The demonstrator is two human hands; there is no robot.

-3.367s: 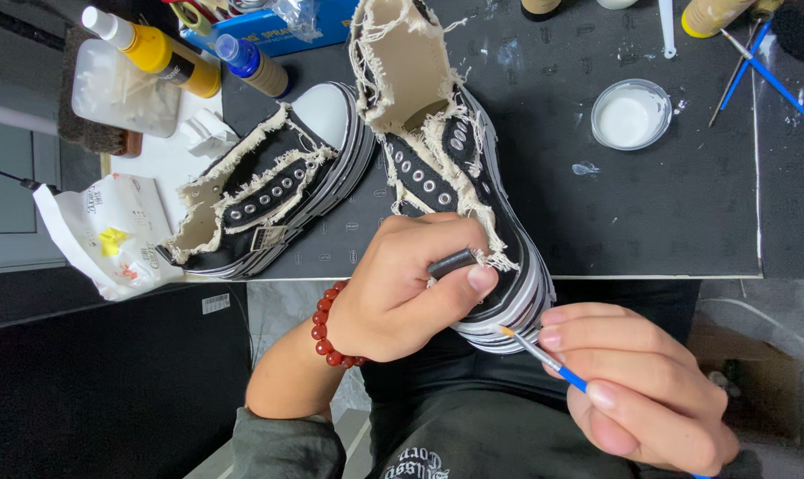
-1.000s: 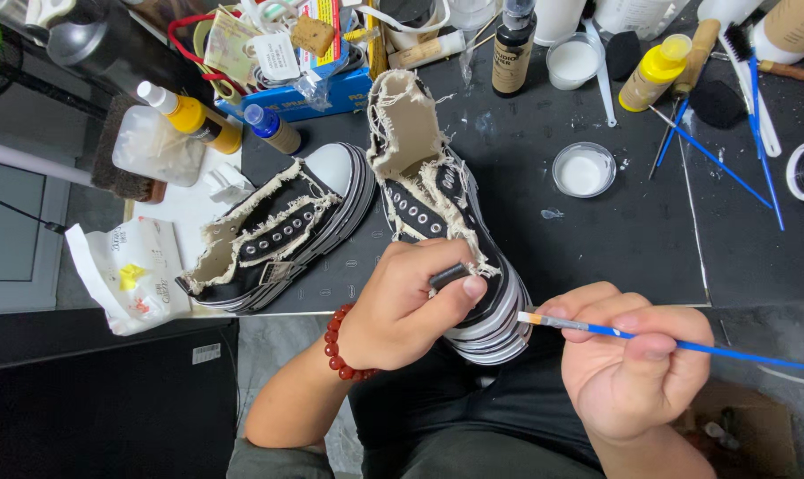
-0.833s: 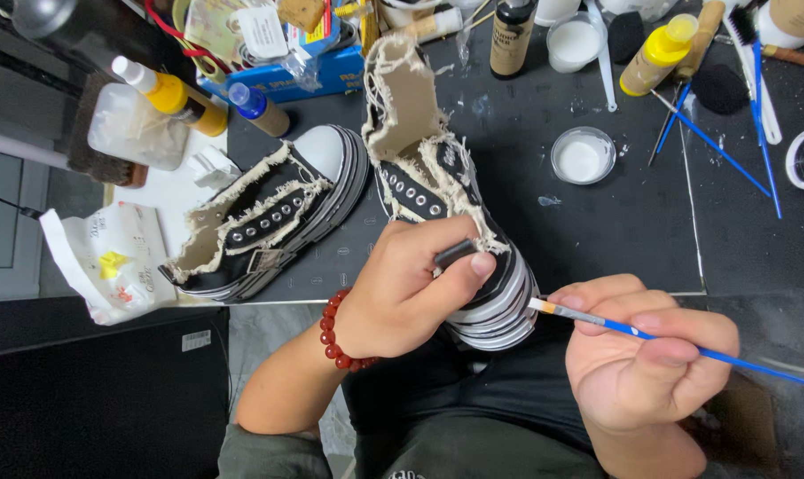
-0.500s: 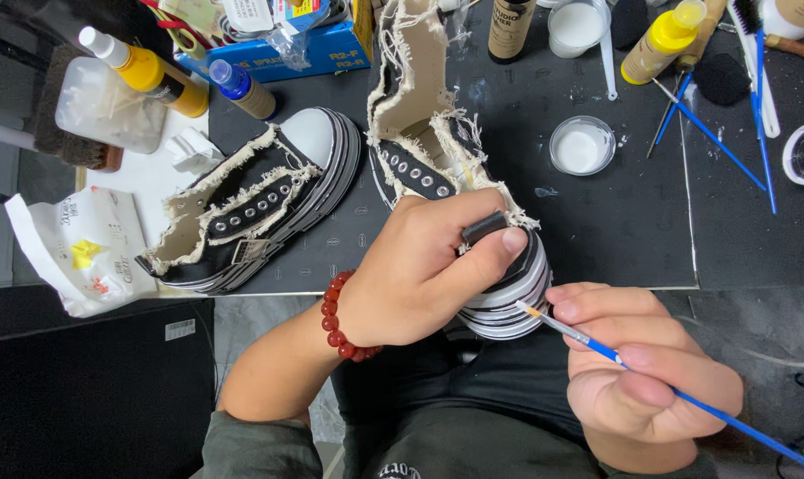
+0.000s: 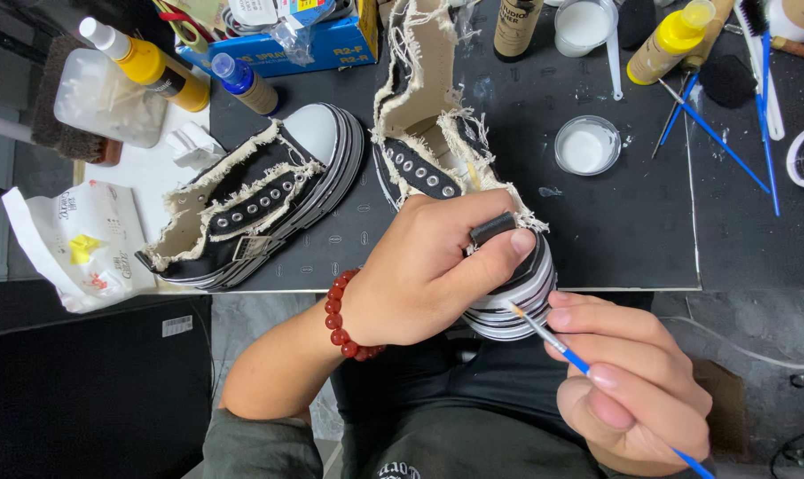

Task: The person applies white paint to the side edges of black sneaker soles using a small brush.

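My left hand [image 5: 433, 270], a red bead bracelet [image 5: 341, 312] at its wrist, grips a black high-top sneaker [image 5: 428, 133] with frayed cream edges, heel toward me over the mat's near edge. My right hand [image 5: 632, 390] pinches a thin blue-handled brush [image 5: 561, 349]. The brush tip touches the striped black-and-white sole [image 5: 513, 306] at the heel. A second matching sneaker [image 5: 260, 204] lies on its side to the left on the dark mat [image 5: 623, 231].
A small round dish of white paint [image 5: 587, 145] sits right of the held shoe. Yellow squeeze bottles [image 5: 149, 62], a blue-capped bottle [image 5: 242, 84], a blue box [image 5: 331, 44], spare blue brushes [image 5: 730, 142] and a white pouch [image 5: 78, 244] line the back and left.
My right hand swung the brush from lying level at the right to pointing up-left, its tip now at the sole's heel. The left hand kept its grip on the sneaker.
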